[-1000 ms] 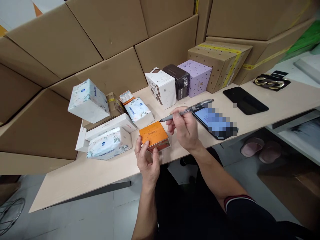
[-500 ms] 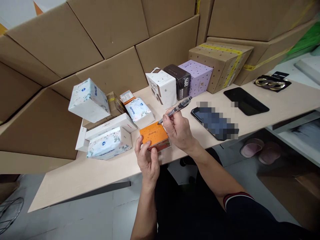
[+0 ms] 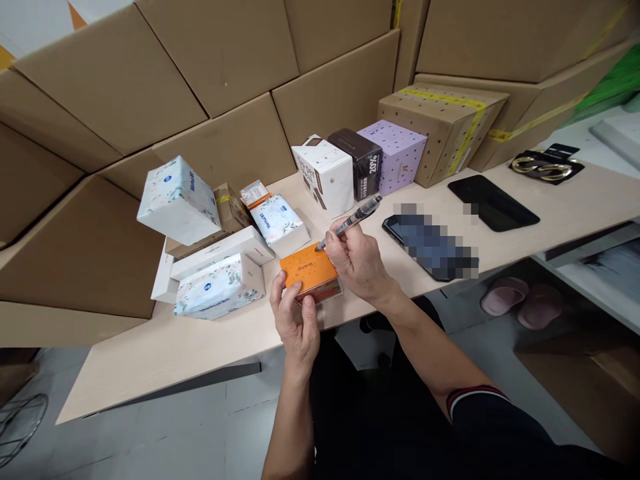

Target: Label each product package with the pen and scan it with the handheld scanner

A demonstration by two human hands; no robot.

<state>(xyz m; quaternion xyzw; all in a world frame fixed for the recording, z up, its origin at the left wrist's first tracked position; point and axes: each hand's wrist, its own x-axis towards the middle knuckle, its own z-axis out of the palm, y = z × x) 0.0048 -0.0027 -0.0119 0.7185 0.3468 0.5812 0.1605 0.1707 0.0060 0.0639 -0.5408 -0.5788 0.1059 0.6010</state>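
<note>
A small orange box point(image 3: 309, 272) lies flat near the front edge of the pale wooden table point(image 3: 165, 350). My left hand point(image 3: 295, 321) grips its near left corner, thumb on top and fingers round the side. My right hand point(image 3: 357, 260) is closed on a grey pen point(image 3: 353, 220), held in a writing grip. The pen's tip rests on the box's far right corner. A dark phone point(image 3: 430, 245) lies just right of my right hand.
Floral tissue packs point(image 3: 219, 285) and white boxes are stacked at the left. A white box point(image 3: 326, 175), a dark box point(image 3: 361, 162), a lilac box point(image 3: 397, 152) and a taped carton point(image 3: 445, 127) line the back. A black pad point(image 3: 493, 202) lies right. Large cartons point(image 3: 210, 73) wall the rear.
My right hand swung the pen from nearly level to a steeper writing angle and brought its tip down onto the orange box. The left hand kept its hold.
</note>
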